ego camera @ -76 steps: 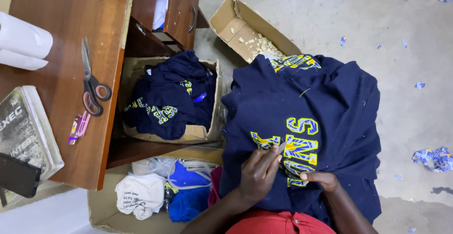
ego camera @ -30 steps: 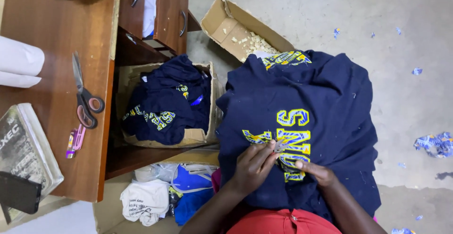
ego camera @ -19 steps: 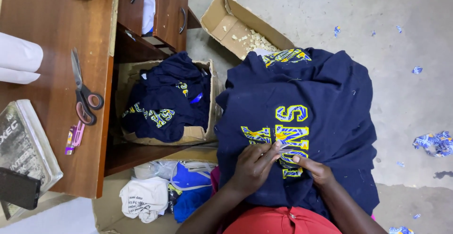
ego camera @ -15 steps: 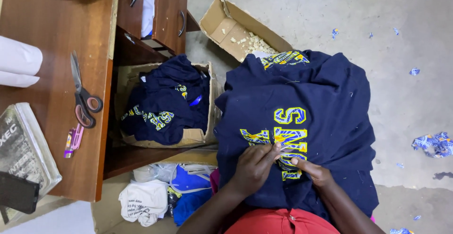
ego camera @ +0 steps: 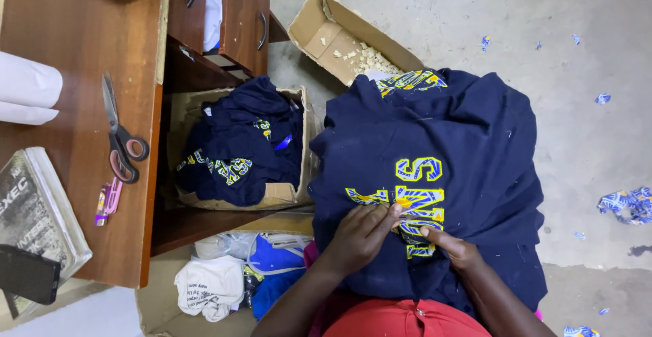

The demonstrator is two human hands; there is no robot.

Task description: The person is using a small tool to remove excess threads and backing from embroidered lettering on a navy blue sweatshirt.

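Note:
A navy garment (ego camera: 448,140) with yellow and blue appliqué lettering (ego camera: 411,198) lies draped over my lap. My left hand (ego camera: 360,235) rests on the cloth, its fingertips pinching at the edge of a letter. My right hand (ego camera: 451,247) presses the fabric just below the lettering, index finger pointing toward the same spot. Both hands touch the garment close together. Whether a small tool sits between the fingers cannot be told.
A cardboard box (ego camera: 285,191) of similar navy garments stands to the left under a wooden desk (ego camera: 75,51). Scissors (ego camera: 119,133), a purple lighter (ego camera: 107,201), paper rolls (ego camera: 24,89) and a book (ego camera: 34,218) lie on the desk. An open box (ego camera: 343,34) of scraps stands ahead; fabric bits dot the floor.
My hands have shifted slightly up the lettering and stay pinched together on it. The view has drifted a little; the garment lies the same.

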